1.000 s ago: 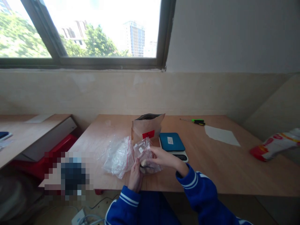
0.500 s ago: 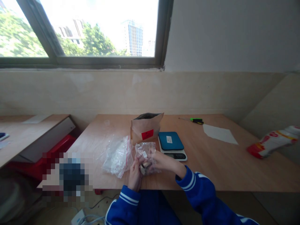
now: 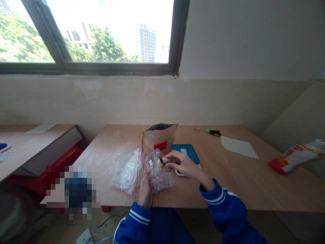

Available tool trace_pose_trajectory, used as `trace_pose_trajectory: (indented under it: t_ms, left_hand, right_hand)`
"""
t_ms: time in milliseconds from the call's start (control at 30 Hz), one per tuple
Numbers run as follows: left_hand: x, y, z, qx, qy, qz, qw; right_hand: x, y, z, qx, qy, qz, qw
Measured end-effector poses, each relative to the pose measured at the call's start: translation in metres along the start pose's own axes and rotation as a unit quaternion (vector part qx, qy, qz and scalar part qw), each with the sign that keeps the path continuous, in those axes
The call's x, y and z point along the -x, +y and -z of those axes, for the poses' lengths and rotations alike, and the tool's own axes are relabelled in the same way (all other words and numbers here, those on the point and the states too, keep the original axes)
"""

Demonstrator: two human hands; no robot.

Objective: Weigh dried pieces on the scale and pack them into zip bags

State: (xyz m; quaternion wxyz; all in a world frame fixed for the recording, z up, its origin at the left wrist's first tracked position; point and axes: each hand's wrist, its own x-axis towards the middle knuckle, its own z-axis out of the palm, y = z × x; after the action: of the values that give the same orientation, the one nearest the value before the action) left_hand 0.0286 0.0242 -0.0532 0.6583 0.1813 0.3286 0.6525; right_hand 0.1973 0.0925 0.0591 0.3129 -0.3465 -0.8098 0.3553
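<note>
The left hand (image 3: 146,191) grips one small plastic bag (image 3: 157,178) between its fingers, and the right hand (image 3: 186,166) closes on one tan lump (image 3: 165,165) at the bag. One second plastic bag (image 3: 127,171) lies just beside them on the table (image 3: 236,186), near one brown pouch (image 3: 159,139).

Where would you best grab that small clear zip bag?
Grip the zip bag by its upper corner near the white label, from above: that plastic is free, while the left hand holds its bottom and the right hand its side.

A screwdriver (image 3: 212,132) on the counter (image 3: 254,189), white paper (image 3: 238,147), blue digital scale (image 3: 189,150), kraft pouch (image 3: 158,139), snack bag (image 3: 291,157), window (image 3: 101,37)
</note>
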Motion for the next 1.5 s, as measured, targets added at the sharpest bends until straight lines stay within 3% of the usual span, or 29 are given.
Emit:
trace_pose_trajectory:
  t_ms: [100,167,267,333,400,500,667,900,1133,1367,1500]
  left_hand:
    - [-0.001,0.000,0.001,0.010,0.021,0.011,1.000]
    - [0.000,0.000,0.001,0.011,0.033,0.015,0.999]
    - [0.000,0.001,0.001,0.009,0.030,0.017,0.999]
    - [0.000,0.001,0.001,0.009,0.020,0.017,1.000]
    - [0.000,0.001,0.002,0.010,0.016,0.019,1.000]
    - [-0.001,0.000,0.003,0.013,0.020,0.021,0.999]
    - [-0.002,-0.001,0.004,0.016,0.013,0.024,0.999]
    - [0.000,0.000,0.004,0.013,0.015,0.027,0.999]
    - [-0.001,0.002,0.000,0.019,0.007,0.027,0.999]
    - [-0.001,0.003,-0.002,0.016,0.019,0.020,0.999]
    - [0.000,0.002,0.000,0.007,0.021,0.024,0.999]
  right_hand:
    - [-0.004,-0.010,0.023,0.004,0.062,0.035,0.997]
    - [-0.012,-0.021,0.040,0.018,0.138,0.062,0.988]
    - [-0.035,-0.040,0.059,0.077,0.251,0.108,0.959]
    - [-0.054,-0.049,0.065,0.129,0.278,0.146,0.941]
    - [-0.072,-0.052,0.067,0.183,0.253,0.173,0.934]
    - [-0.088,-0.048,0.063,0.276,0.166,0.177,0.930]
    - [-0.092,-0.039,0.059,0.331,0.079,0.182,0.923]
    - [-0.095,-0.032,0.055,0.240,0.107,0.185,0.947]
    - [-0.084,-0.029,0.051,0.310,0.154,0.178,0.921]
    - [-0.083,-0.031,0.039,0.357,0.085,0.139,0.920]
    - [-0.084,-0.030,0.034,0.338,0.119,0.130,0.924]
